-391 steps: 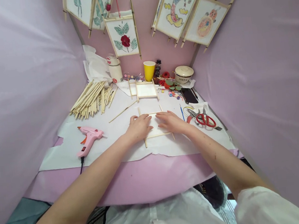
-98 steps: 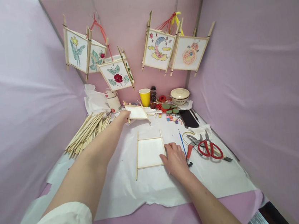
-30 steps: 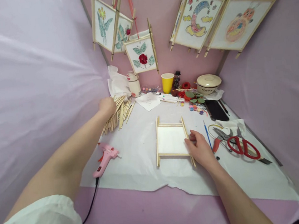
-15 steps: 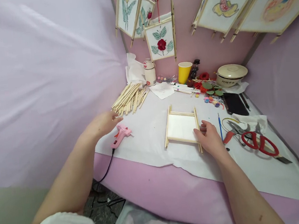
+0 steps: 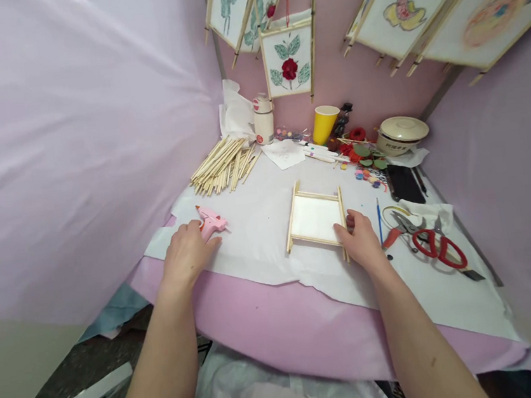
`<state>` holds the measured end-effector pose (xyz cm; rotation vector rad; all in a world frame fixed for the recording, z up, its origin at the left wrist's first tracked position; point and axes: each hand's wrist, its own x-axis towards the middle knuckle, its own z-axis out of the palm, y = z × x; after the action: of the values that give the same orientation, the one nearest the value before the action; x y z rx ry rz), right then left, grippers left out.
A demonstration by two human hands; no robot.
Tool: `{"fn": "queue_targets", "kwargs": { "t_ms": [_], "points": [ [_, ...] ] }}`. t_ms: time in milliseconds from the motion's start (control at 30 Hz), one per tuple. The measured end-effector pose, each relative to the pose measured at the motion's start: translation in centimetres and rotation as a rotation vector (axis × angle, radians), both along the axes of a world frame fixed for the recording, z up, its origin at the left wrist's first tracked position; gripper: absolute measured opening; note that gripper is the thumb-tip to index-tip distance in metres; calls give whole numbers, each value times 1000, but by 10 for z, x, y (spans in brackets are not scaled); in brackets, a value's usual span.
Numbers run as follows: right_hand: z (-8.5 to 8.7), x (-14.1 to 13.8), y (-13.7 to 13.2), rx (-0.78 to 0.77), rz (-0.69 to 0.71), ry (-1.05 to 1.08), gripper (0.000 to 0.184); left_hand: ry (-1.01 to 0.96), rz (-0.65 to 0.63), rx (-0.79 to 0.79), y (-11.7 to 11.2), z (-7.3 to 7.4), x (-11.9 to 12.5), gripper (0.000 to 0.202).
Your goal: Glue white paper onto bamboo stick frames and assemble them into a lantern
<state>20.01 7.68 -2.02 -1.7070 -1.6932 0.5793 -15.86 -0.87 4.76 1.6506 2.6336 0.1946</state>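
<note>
A small bamboo stick frame (image 5: 314, 219) with white paper stretched across it lies flat on the white paper sheet (image 5: 255, 238). My right hand (image 5: 358, 236) sits at the frame's right side, fingers curled over the right stick and thumb near the paper. My left hand (image 5: 188, 252) rests at the sheet's left edge, over the lower part of a pink hot glue gun (image 5: 211, 222). That hand hides the gun's grip, so I cannot tell whether its fingers close around it.
A pile of bamboo sticks (image 5: 223, 167) lies back left. Along the back stand a yellow cup (image 5: 325, 124) and a cream enamel pot (image 5: 401, 134). Red-handled scissors (image 5: 439, 249) lie at right. Painted paper panels (image 5: 289, 62) hang above. Lilac sheeting (image 5: 70, 132) walls the sides.
My left hand has moved from the stick pile down to the glue gun and now covers its lower part. My right hand stays at the frame. The view has swung slightly.
</note>
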Motion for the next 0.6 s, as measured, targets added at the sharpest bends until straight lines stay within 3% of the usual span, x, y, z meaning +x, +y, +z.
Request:
{"fn": "queue_targets", "kwargs": {
  "t_ms": [200, 400, 600],
  "points": [
    [0, -1, 0, 4, 1, -6, 63, 52, 13, 132, -10, -30, -13, 43],
    [0, -1, 0, 6, 6, 1, 65, -41, 89, 272, 6, -32, -42, 44],
    [-3, 0, 0, 16, 16, -24, 61, -45, -45, 419, -15, -42, -49, 43]
  ]
}}
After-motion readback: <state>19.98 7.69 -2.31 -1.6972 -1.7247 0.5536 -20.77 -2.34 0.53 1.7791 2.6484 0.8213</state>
